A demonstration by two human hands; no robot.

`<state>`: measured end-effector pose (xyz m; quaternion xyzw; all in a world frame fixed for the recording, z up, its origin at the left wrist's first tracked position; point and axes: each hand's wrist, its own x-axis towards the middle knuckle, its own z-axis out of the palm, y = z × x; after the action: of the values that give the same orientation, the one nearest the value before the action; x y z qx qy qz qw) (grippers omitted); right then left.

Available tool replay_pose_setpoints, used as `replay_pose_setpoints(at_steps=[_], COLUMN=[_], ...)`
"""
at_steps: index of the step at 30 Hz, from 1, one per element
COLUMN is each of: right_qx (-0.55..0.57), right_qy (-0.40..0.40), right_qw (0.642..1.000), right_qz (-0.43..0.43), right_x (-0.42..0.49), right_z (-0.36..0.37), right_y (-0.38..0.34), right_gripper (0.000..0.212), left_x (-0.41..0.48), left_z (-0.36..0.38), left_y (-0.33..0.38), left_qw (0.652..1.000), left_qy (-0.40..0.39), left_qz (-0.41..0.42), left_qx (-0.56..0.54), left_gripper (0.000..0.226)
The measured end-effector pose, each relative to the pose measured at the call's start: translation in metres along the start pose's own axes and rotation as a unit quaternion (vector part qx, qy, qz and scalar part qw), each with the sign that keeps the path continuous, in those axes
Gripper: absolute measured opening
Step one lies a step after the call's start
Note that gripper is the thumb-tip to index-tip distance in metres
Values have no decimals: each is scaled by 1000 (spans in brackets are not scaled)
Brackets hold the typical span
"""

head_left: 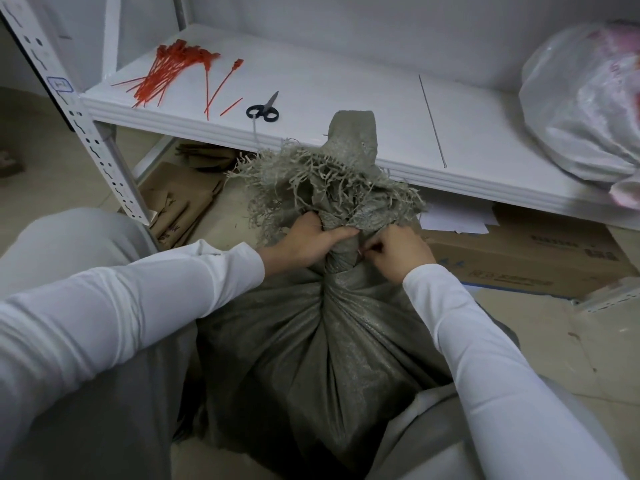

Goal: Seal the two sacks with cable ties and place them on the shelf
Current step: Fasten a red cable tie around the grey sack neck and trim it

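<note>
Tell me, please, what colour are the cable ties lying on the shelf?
The cable ties are red-orange, shown in the head view.

The sack (pixel 311 341) stood between my knees, before the shelf (pixel 346 98). My left hand (pixel 304 242) and right hand (pixel 394 252) met at its neck. On the shelf, cable ties (pixel 166 72) lay left, scissors (pixel 263 109) beside them, a bag (pixel 585 105) far right. Boxes (pixel 526 258) sat beneath.

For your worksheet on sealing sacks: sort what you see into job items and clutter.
Job: grey sack, left hand, right hand, red cable ties, scissors, white shelf.

Lying about: plastic bag, cardboard boxes, papers.
</note>
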<state>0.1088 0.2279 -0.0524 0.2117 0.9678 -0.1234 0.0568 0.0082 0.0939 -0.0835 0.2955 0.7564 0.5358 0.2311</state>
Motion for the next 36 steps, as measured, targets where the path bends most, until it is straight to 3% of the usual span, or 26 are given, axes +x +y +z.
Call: replay_pose_setpoints(at_steps=[11, 14, 18, 22, 26, 29, 33, 36], right_qx=[37, 17, 32, 102, 220, 273, 280, 250], right_qy=[-94, -92, -83, -114, -142, -131, -102, -101], right_qw=[995, 995, 996, 988, 964, 952, 954, 963], right_qz=[-26, -27, -14, 4, 44, 32, 22, 17], right_x=[4, 4, 6, 5, -1, -7, -10, -7], right_z=[34, 43, 41, 36, 30, 39, 47, 48], right_y=[2, -2, -2, 0, 0, -2, -4, -4], right_gripper=[21, 21, 20, 17, 36, 45, 38, 43], left_x=[-3, -5, -4, -2, -1, 0, -3, -4], left_z=[2, 4, 5, 5, 3, 1, -1, -1], left_y=[-9, -12, -9, -10, -6, -6, -5, -3], left_qw=[999, 998, 997, 998, 998, 998, 998, 992], left_qy=[-13, 0, 8, 12, -3, -7, -29, -28], left_qz=[-16, -25, -39, -45, -45, -50, -55, -115], left_qx=[-25, -51, -59, -43, -38, -47, -26, -34], left_gripper=[42, 28, 33, 36, 33, 33, 31, 26])
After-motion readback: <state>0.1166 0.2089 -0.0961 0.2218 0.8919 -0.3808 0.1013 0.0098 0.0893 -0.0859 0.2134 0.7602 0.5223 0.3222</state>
